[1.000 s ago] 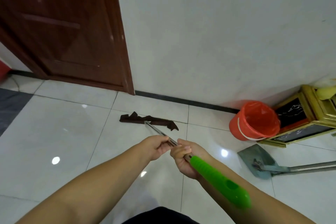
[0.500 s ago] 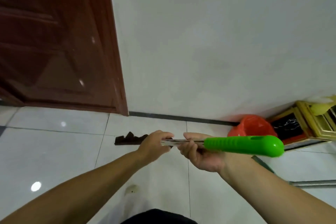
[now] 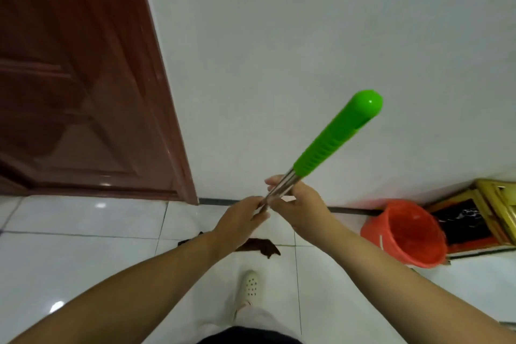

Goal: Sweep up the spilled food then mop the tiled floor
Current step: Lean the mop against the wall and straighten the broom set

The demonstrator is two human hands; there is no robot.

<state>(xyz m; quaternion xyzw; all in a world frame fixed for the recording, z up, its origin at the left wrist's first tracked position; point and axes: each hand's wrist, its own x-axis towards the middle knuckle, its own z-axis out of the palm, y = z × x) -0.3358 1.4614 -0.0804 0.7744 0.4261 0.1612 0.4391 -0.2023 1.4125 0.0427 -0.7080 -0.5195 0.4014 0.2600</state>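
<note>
Both hands grip the mop by its bare metal shaft point(image 3: 282, 186), just below the green plastic handle grip point(image 3: 339, 134), which points up and to the right against the white wall point(image 3: 307, 36). The left hand point(image 3: 240, 222) pinches the shaft between thumb and curled fingers at the lower visible end. The right hand point(image 3: 300, 204) sits directly above it, touching or nearly touching the left, with the fingers wrapped loosely around the shaft and the fingertips point(image 3: 272, 181) visible on the far side. The shaft below the hands is hidden behind the left hand and forearm. The dark brown mop head point(image 3: 261, 246) lies flat on the white tiled floor point(image 3: 83, 260), partly covered by the left wrist, near the base of the wall. A foot in a white perforated shoe point(image 3: 250, 285) stands on the tiles just in front of the mop head. An orange bucket point(image 3: 405, 234) stands tilted toward the camera at the right, close to the wall and touching or just beside a gold-framed dark panel point(image 3: 474, 220). A dark red wooden door point(image 3: 83, 78) fills the upper left.
</note>
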